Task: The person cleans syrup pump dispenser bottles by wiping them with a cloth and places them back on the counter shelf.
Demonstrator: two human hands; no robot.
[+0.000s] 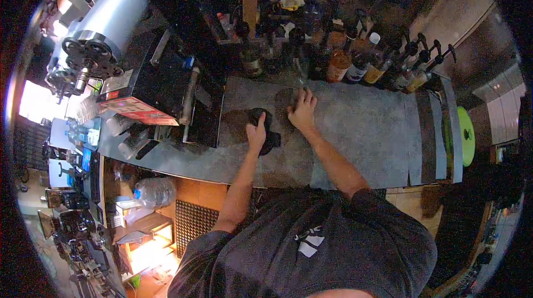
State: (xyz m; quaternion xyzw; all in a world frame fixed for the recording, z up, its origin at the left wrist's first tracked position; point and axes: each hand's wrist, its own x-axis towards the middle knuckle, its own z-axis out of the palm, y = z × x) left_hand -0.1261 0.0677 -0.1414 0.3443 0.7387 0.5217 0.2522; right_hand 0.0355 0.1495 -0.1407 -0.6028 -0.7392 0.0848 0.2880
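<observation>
Grey countertop point(361, 137) bears, toward its near edge, a black object point(271, 141) gripped by the left hand point(256, 134), while the loosely curled right hand point(302, 113), its hold unclear, could topple back-edge bottles point(338, 66) by straying.

Looks like a café or drinks bar: pump-topped bottles point(416, 81) are lined up beyond and right of the right fingers point(302, 97); grey counter point(361, 131) is seen below both hands; boxy black machine point(150, 76), clear cup-like containers point(132, 143) are placed left of the left fingers point(261, 122)
</observation>
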